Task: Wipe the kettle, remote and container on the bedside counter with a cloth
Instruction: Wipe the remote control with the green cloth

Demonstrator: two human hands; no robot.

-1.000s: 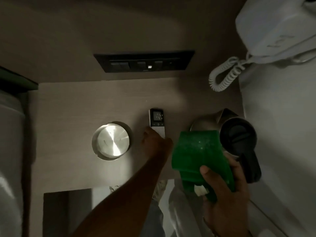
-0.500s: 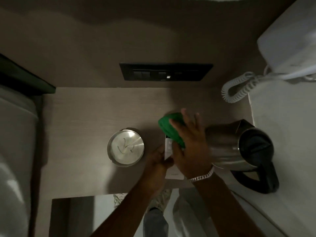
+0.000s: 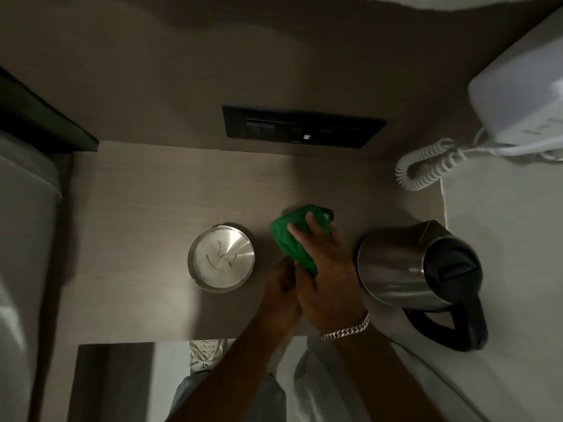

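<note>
One green bunched cloth (image 3: 294,240) at bench centre, pressed down under the right hand (image 3: 324,278); right fingers (image 3: 313,226) spread flat over the cloth, thumb side gripping its near edge. One remote, almost fully hidden under cloth and hands, only a small dark tip (image 3: 329,212) peeks out at the cloth's far right corner. Left hand (image 3: 281,292) tucked under and left of the right hand, fingers curled around something beneath, probably the remote's near end, but the grip itself is hidden, can't tell for sure. One round shiny steel container with lid (image 3: 221,257) left of the hands, apart from them, scratch marks on top. One stainless steel kettle with black lid and handle (image 3: 419,268) right of the hands, near but not touching. All sit on one pale wood-grain bench (image 3: 146,193). One silver chain bracelet (image 3: 345,328) on right wrist. Far side: one dark switch panel (image 3: 303,127) on wall, buttons hard to make out. Far right: one white phone (image 3: 518,95), cut off by frame edge, one coiled cord (image 3: 426,162). Scene dim. Near edge: one shoe (image 3: 207,354) partly visible below.
</note>
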